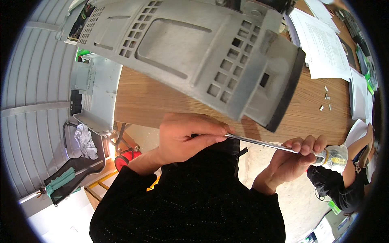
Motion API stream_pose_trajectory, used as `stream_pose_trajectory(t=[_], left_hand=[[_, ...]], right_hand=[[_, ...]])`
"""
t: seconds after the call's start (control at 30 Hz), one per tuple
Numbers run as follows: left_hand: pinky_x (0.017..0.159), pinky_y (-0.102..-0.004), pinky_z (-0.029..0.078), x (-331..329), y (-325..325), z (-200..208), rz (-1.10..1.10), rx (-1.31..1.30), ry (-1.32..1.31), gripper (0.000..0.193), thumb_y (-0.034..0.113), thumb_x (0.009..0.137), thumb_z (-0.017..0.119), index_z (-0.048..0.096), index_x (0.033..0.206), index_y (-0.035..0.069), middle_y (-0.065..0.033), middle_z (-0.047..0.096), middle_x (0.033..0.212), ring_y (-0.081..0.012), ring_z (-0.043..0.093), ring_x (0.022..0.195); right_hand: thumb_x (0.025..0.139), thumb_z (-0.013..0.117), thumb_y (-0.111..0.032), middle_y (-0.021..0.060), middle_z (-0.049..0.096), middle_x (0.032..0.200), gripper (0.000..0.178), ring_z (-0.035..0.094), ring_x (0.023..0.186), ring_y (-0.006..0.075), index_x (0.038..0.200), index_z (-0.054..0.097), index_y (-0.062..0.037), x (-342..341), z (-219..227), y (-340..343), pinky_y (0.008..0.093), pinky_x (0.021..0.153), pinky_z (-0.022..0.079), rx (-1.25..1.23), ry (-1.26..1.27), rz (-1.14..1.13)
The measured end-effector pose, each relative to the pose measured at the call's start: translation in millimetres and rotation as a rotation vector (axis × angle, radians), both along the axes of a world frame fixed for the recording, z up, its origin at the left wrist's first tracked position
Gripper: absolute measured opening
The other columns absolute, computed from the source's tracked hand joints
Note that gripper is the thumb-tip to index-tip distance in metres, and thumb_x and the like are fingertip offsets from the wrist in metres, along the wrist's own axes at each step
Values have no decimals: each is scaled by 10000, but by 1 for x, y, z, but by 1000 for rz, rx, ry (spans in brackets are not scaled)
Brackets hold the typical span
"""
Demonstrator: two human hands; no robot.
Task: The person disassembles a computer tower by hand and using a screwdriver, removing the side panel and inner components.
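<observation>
Crosswise: metal rod point(260, 143) | left hand point(182, 135) pinching its left end | right hand point(289, 162) curled round its right

The head-worn fisheye looked steeply down from close above the wearer's torso point(182, 202), facing the wood-grain desk point(146, 95).

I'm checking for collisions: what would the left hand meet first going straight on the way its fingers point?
Following the rod already at its fingertips, the left hand would probably meet the right hand first, though one view leaves depth unclear.
</observation>
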State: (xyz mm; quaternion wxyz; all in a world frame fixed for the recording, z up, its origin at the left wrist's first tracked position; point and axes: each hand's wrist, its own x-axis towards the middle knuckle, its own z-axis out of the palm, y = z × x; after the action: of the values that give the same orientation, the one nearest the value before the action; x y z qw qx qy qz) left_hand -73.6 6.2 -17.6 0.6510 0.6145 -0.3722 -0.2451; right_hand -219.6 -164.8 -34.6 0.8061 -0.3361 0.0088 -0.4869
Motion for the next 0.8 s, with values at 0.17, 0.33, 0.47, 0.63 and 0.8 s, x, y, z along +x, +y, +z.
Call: stream_pose_trajectory(t=[0.17,0.33,0.47,0.63,0.8], left_hand=[[693,-262,543,-2,0,-3,39,-35,164,97,-60,740,687,664,833,-45,-149,693,868,-198,686,814],[683,-261,537,4,5,5,-5,27,97,107,-78,738,679,665,842,-57,-158,691,863,-211,683,791],[668,-262,536,11,13,3,32,-41,17,106,-85,731,678,668,834,-61,-163,690,855,-217,683,786],[655,-261,540,20,22,13,32,-16,-50,103,-74,714,698,667,811,-62,-167,691,827,-212,690,765],[658,-259,545,32,26,45,-123,81,-320,143,-50,700,725,672,833,-47,-158,694,830,-206,694,756]], right_hand=[[860,625,-236,75,609,803,318,660,759,231,964,354,-106,4,-8,6,372,699,578,64,79,-35],[838,653,-323,96,617,794,393,650,718,249,950,346,-105,4,-4,12,355,639,568,-22,170,-23],[794,661,-477,217,521,1070,723,627,855,305,1244,304,-38,7,8,-7,373,640,574,-145,288,-47],[834,583,-505,232,438,1114,833,610,848,310,1344,199,30,-38,-20,-47,381,585,578,-88,238,-56],[760,687,-449,242,583,797,630,652,745,291,1039,348,3,-39,-27,-48,380,670,572,-87,233,-72]])
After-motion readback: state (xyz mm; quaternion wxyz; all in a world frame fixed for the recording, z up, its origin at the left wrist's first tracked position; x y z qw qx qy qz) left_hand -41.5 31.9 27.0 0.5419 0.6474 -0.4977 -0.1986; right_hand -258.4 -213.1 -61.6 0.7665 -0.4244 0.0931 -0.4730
